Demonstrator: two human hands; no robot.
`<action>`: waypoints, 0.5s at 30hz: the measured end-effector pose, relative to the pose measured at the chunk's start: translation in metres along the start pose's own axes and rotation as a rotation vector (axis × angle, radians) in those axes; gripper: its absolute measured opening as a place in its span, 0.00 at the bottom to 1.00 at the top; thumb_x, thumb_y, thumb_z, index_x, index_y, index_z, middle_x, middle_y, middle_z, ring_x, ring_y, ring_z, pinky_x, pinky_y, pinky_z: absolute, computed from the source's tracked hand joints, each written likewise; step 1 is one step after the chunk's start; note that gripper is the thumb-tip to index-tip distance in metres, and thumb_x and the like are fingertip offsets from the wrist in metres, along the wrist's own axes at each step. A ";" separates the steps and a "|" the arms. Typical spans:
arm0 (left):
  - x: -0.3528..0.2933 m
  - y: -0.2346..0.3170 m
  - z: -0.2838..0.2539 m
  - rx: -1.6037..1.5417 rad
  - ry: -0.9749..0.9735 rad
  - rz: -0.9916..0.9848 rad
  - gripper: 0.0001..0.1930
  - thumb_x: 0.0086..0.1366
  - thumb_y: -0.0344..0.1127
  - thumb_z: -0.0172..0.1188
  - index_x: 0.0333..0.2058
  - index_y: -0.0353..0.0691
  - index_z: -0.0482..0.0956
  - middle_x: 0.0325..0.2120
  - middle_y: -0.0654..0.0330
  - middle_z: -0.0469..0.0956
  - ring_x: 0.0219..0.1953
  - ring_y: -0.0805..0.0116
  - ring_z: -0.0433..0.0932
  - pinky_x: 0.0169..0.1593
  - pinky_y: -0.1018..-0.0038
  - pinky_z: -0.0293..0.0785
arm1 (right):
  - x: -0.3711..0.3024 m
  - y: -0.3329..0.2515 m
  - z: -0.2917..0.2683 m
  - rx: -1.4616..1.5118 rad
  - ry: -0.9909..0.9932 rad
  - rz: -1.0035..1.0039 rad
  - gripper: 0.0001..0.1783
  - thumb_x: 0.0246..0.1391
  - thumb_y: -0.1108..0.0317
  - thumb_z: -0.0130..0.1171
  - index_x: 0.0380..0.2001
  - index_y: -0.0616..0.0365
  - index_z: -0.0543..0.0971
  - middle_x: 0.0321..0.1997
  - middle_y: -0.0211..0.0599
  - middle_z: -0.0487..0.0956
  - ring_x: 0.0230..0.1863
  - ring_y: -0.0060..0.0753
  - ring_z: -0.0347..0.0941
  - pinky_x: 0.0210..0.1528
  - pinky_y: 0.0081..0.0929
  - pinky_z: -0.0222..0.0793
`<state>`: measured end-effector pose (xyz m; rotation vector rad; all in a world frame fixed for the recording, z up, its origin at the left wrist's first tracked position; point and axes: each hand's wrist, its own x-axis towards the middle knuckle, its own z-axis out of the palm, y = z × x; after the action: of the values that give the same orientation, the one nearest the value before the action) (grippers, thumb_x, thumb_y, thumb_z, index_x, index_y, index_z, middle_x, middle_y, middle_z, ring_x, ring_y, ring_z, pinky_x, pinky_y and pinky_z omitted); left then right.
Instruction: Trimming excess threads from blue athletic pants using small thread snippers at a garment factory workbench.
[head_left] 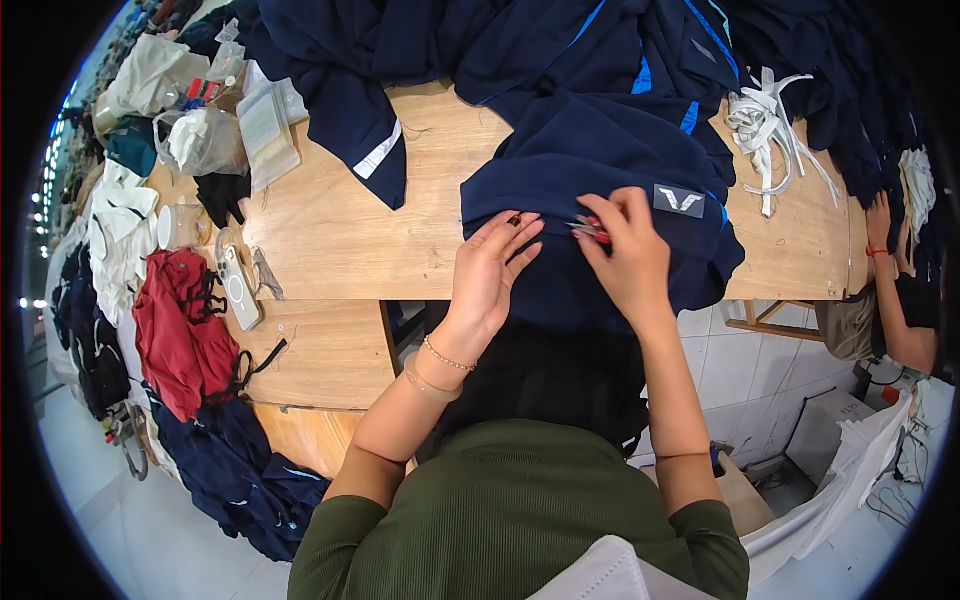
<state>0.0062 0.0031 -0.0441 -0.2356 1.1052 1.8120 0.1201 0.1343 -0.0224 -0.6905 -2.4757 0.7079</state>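
Navy garment (610, 150) | right hand (636, 250): red snips (597, 231) | clear bag (233, 150): white contents (190, 138)

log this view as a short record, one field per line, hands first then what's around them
left hand: fingertips at the navy garment; small dark thing there, unclear
right hand: holding small red-handled snips, tips toward the left hand
garment detail: gray patch with white mark, right of the snips
surface: wooden table
table left: pale phone, red cloth item
table right: white strips
other person: hand at far right
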 end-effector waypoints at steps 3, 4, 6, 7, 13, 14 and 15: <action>0.003 0.001 0.000 -0.043 -0.007 -0.031 0.13 0.68 0.32 0.49 0.48 0.31 0.68 0.45 0.51 0.75 0.51 0.63 0.74 0.51 0.70 0.72 | 0.002 0.006 0.012 -0.045 -0.022 -0.027 0.14 0.42 0.74 0.65 0.35 0.52 0.78 0.33 0.33 0.69 0.28 0.34 0.74 0.26 0.27 0.70; 0.003 0.002 -0.001 -0.044 -0.002 -0.030 0.13 0.68 0.32 0.49 0.48 0.31 0.68 0.45 0.51 0.75 0.51 0.63 0.74 0.51 0.70 0.72 | 0.004 0.006 0.013 -0.060 -0.028 -0.061 0.13 0.41 0.75 0.64 0.35 0.52 0.78 0.32 0.33 0.68 0.27 0.34 0.74 0.26 0.27 0.69; 0.003 0.006 -0.001 -0.130 -0.029 -0.098 0.11 0.67 0.34 0.53 0.43 0.33 0.71 0.42 0.54 0.76 0.48 0.66 0.76 0.49 0.73 0.74 | 0.003 0.001 0.007 0.049 -0.028 -0.054 0.14 0.40 0.76 0.64 0.34 0.53 0.78 0.32 0.33 0.68 0.27 0.33 0.74 0.26 0.25 0.69; 0.003 0.007 -0.001 -0.131 -0.024 -0.098 0.11 0.67 0.34 0.53 0.43 0.33 0.71 0.42 0.54 0.76 0.48 0.66 0.76 0.49 0.73 0.74 | 0.003 -0.004 0.001 0.153 -0.025 -0.047 0.14 0.39 0.77 0.65 0.33 0.54 0.77 0.31 0.33 0.68 0.27 0.33 0.73 0.27 0.24 0.69; -0.009 0.016 0.008 -0.230 -0.143 -0.054 0.07 0.65 0.32 0.57 0.38 0.35 0.77 0.37 0.60 0.78 0.38 0.72 0.79 0.44 0.80 0.78 | -0.002 -0.018 -0.027 0.413 -0.021 0.118 0.15 0.42 0.77 0.66 0.35 0.59 0.74 0.33 0.33 0.71 0.31 0.27 0.72 0.35 0.20 0.68; -0.016 0.019 0.015 -0.221 -0.134 0.003 0.06 0.65 0.31 0.57 0.35 0.35 0.78 0.34 0.61 0.78 0.35 0.74 0.78 0.45 0.78 0.78 | -0.004 -0.019 -0.029 0.526 0.044 0.215 0.15 0.45 0.76 0.65 0.37 0.60 0.72 0.34 0.33 0.71 0.34 0.25 0.72 0.38 0.20 0.67; -0.020 0.021 0.018 -0.211 -0.124 0.060 0.06 0.64 0.31 0.57 0.32 0.35 0.79 0.30 0.63 0.79 0.32 0.76 0.78 0.47 0.75 0.78 | -0.006 -0.018 -0.036 0.570 -0.020 0.336 0.15 0.49 0.74 0.64 0.39 0.63 0.70 0.35 0.33 0.72 0.36 0.24 0.70 0.40 0.20 0.65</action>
<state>0.0053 0.0020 -0.0097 -0.2137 0.8429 1.9706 0.1390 0.1301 0.0134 -0.8710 -2.0294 1.4703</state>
